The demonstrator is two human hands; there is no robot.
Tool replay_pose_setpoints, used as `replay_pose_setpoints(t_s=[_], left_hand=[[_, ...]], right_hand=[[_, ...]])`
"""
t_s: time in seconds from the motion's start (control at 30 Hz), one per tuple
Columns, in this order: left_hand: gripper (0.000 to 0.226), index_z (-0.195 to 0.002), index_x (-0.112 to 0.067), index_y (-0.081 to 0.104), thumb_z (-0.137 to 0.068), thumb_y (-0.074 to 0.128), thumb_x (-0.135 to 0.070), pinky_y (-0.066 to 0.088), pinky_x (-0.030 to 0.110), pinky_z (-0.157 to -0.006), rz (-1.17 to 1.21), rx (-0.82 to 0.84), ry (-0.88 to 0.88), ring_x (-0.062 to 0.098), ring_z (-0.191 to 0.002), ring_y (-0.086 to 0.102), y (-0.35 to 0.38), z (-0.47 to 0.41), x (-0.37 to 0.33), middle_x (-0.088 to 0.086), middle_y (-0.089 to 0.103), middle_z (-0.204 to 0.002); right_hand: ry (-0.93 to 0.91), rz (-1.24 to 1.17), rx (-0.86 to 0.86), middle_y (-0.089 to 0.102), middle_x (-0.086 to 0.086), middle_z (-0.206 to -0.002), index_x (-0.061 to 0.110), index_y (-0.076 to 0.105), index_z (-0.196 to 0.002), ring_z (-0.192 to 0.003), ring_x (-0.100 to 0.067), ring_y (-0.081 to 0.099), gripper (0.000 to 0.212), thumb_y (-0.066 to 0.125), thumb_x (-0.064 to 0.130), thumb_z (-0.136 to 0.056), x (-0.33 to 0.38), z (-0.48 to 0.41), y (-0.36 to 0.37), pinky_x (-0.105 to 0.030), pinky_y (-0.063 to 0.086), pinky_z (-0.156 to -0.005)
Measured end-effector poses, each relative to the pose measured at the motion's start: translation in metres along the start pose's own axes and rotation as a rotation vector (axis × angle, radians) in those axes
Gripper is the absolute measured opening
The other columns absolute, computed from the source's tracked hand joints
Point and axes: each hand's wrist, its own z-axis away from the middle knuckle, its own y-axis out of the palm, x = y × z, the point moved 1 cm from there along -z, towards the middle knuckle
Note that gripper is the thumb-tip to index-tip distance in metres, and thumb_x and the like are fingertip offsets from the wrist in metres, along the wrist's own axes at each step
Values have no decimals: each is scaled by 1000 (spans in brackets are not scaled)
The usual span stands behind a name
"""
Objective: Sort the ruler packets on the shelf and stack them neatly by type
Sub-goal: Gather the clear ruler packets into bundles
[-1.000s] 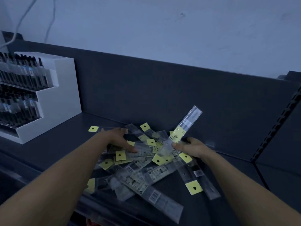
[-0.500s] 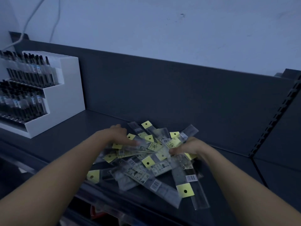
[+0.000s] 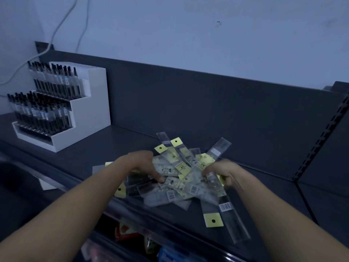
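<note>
Ruler packets [image 3: 175, 186], clear sleeves with yellow hang tabs, lie in a jumbled heap near the front edge of a dark shelf [image 3: 90, 154]. The left hand [image 3: 142, 163] rests on the heap's left side, its fingers [image 3: 158, 176] fairly straight and pressing down. The right hand [image 3: 223, 172] grips several packets at the heap's right side, fingers curled around them. A white tiered pen display [image 3: 90, 110] stands well apart at the left.

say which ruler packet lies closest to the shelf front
The long clear packet with the barcode label, by the right hand; it reaches past the yellow-tabbed packet beside it.
</note>
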Motion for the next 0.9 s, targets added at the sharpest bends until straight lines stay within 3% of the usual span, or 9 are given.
replay_pose_setpoints(t_s=[0.1, 0.27, 0.37, 0.43, 0.57, 0.67, 0.73, 0.9], left_hand=[[78, -115, -14, 52, -59, 83, -59, 46, 31, -81, 41, -6, 6, 18, -98, 53, 0, 6, -12, -4, 54, -112], [72, -111, -15, 55, -57, 88, -50, 48, 32, -81, 170, -2, 48, 17, -98, 56, 4, 9, -26, -3, 58, -109], [64, -102, -14, 63, -54, 90, -46, 50, 32, -80, 242, 17, 64, 15, -91, 60, 6, 8, -28, -4, 64, -102], [57, -97, -15, 65, -55, 91, -43, 50, 31, -78, 270, 21, 83, 13, -88, 61, 5, 10, -31, -5, 66, -98], [47, -90, -18, 63, -58, 91, -36, 46, 26, -68, 329, 18, 106, 9, -84, 61, 5, 12, -36, -8, 66, -92], [44, -89, -20, 61, -59, 91, -32, 45, 25, -64, 378, -8, 128, 9, -84, 60, 1, 14, -40, -8, 66, -92], [46, -91, -20, 61, -58, 92, -32, 48, 27, -72, 390, -30, 146, 11, -88, 61, -3, 15, -44, -6, 66, -95], [57, -100, -15, 62, -55, 93, -29, 51, 34, -83, 461, -136, 183, 17, -93, 63, -18, 19, -61, -2, 67, -99]], right_hand=[[2, -78, -2, 67, -23, -106, -3, 60, -102, -74, -34, 68, 30, 74, -5, -76, -1, -3, 2, -41, 59, -61], [22, -236, 1, 67, -22, -106, -3, 60, -94, -59, -28, 68, 26, 77, -3, -75, -7, -8, 0, -28, 51, -40], [95, -376, 94, 68, -22, -97, -3, 59, -91, -54, -31, 69, 18, 73, -4, -79, -12, -6, -2, -30, 51, -36], [115, -405, 151, 69, -21, -92, -2, 59, -95, -53, -31, 70, 20, 72, -1, -81, -14, -6, -2, -36, 53, -39], [93, -423, 172, 67, -20, -106, 0, 60, -104, -56, -30, 70, 24, 70, 1, -82, -15, -6, -6, -40, 57, -44], [59, -481, 205, 70, -17, -92, 2, 61, -99, -58, -30, 71, 16, 67, 1, -84, -18, -5, -12, -45, 59, -50], [19, -531, 225, 72, -15, -82, 4, 61, -95, -59, -30, 71, 11, 65, 0, -86, -18, -3, -17, -45, 59, -52], [-195, -610, 143, 71, -13, -96, 11, 60, -98, -81, -29, 69, 18, 62, -3, -87, -3, 3, -31, -46, 60, -64]])
